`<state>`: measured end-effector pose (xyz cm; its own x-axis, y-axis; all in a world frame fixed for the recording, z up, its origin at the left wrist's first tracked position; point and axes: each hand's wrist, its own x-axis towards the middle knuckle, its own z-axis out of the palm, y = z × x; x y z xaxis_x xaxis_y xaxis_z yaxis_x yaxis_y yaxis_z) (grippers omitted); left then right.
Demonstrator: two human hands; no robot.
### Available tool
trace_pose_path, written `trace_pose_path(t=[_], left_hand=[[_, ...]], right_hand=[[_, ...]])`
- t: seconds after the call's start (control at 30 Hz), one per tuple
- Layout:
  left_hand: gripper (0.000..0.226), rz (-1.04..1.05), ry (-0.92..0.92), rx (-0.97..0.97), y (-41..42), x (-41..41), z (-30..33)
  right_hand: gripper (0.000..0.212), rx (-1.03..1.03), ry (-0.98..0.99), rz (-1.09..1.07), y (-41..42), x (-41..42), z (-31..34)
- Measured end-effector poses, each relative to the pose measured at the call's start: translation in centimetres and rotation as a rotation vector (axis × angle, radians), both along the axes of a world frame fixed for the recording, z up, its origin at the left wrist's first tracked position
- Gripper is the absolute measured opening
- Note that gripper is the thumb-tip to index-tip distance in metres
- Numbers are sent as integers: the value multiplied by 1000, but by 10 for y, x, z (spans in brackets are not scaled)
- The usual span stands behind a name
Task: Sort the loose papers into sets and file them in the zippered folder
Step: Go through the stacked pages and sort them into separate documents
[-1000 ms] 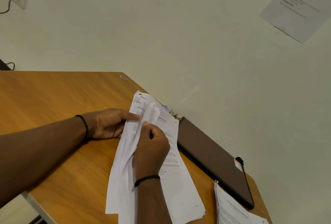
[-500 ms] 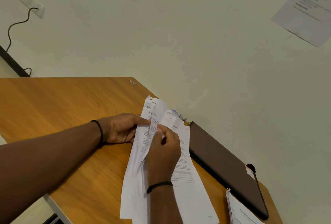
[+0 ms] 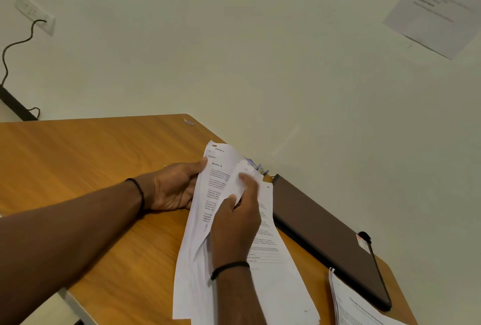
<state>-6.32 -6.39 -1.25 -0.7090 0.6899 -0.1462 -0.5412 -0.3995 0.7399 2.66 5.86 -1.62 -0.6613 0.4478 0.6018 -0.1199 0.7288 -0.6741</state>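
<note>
A stack of loose printed papers lies on the wooden table, fanned toward me. My left hand holds the stack's left edge, thumb on the top page headed "Section 10". My right hand pinches a curled sheet lifted off the stack's upper part. The dark brown zippered folder lies closed to the right of the papers, along the table's far edge. A stapled set of papers rests at the bottom right, just in front of the folder.
Small blue clips peek out behind the stack's top near the wall. The table stands against a pale wall with a sheet taped up at the upper right. A wall socket with a black cable is at the upper left.
My right hand has peeled the top sheet further up and to the right, exposing the "Section 10" page. The view has shifted so everything sits further right in frame.
</note>
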Motion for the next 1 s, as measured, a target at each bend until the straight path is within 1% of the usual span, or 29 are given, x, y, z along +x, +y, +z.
trace_pose_path(t=[0.07,0.1,0.13,0.2,0.27,0.33,0.4,0.5,0.57,0.73,0.83,0.9,1.0], left_hand=[[45,3,14,-4,0,1,0],[46,3,20,-7,0,2,0],[45,4,21,-10,0,3,1],[45,2,25,-16,1,5,2],[45,-2,33,-27,2,6,2],[44,-15,42,-31,2,6,2],[42,-25,49,-36,3,6,2],[40,-35,52,-27,3,7,0],[40,-49,56,-16,4,7,0],[41,-79,79,-1,5,10,1],[41,-76,78,-19,6,11,2],[39,-73,63,-22,6,10,2],[33,-72,46,-33,7,10,3]], right_hand=[[21,19,-34,3,0,-1,-3],[18,36,-53,7,1,-1,-4],[21,62,-67,14,1,-1,-4],[37,118,-104,30,1,-1,-5],[44,154,-122,29,0,-1,-5],[35,179,-109,7,1,-2,-6],[17,177,-58,-20,1,-3,-9],[22,128,-32,-44,3,-4,-12],[21,90,-38,-54,5,-5,-12],[29,-92,-10,25,5,0,-11],[21,-177,8,38,6,4,-8],[7,-211,7,30,6,4,-7],[43,-181,18,46,5,5,-3]])
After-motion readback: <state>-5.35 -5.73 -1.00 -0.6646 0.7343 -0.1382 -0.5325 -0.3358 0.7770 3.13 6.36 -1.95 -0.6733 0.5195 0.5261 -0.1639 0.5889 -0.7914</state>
